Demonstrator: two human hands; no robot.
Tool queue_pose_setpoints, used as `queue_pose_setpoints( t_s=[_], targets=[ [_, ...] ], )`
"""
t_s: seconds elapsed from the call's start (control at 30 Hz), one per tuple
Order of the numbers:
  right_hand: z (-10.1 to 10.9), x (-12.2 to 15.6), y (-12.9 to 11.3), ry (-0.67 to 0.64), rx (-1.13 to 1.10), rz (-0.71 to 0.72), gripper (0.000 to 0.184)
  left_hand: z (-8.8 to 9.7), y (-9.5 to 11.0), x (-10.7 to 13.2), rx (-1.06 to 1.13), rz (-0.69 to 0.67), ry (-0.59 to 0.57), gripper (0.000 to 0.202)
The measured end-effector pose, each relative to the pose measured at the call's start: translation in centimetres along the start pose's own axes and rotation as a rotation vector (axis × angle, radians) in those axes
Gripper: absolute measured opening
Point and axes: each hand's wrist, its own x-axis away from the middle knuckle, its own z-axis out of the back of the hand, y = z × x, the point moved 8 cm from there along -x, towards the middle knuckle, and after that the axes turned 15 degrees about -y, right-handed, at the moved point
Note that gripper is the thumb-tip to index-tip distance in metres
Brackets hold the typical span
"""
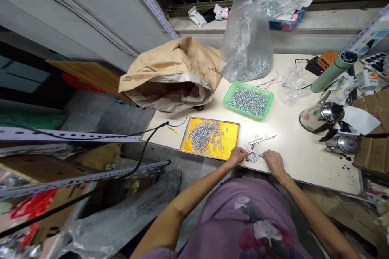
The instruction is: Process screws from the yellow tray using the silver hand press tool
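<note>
My left hand (237, 155) rests at the near edge of the table (291, 145), fingers curled against the left side of a small metal lever tool (255, 149). On the tool's right side lies my right hand (273, 160), its fingers bent and touching the tool's base. The tool's thin handle points up and to the right. Just left of my hands a yellow wooden-framed tray (227, 135) holds several small metal pins. Whether either hand pinches a pin is too small to see.
A green basket (248, 100) of pins sits behind the tool, with a clear plastic bag (246, 36) of more pins beyond it. A brown paper sack (170, 73) lies at the left. Kettles (322, 116), a green bottle (331, 72) and boxes crowd the right.
</note>
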Motion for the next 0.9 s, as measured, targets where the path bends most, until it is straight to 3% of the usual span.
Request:
queue_pose_setpoints(
  t_s=[0.23, 0.53, 0.9],
  targets=[
    [0.1, -0.4, 0.7, -0.062, 0.011, -0.047, 0.018, -1.6, -1.7, -1.8, 0.160, 0.031, -0.035, 0.012],
    [0.2, -0.1, 0.5, -0.046, -0.016, -0.071, 0.019, -2.3, -2.5, -1.9, 0.251, 0.042, -0.011, 0.012],
    [0.1, -0.1, 0.4, -0.113, -0.042, -0.087, 0.020, -2.2, -1.7, -2.0, 0.101, 0.138, -0.103, 0.009]
  ],
)
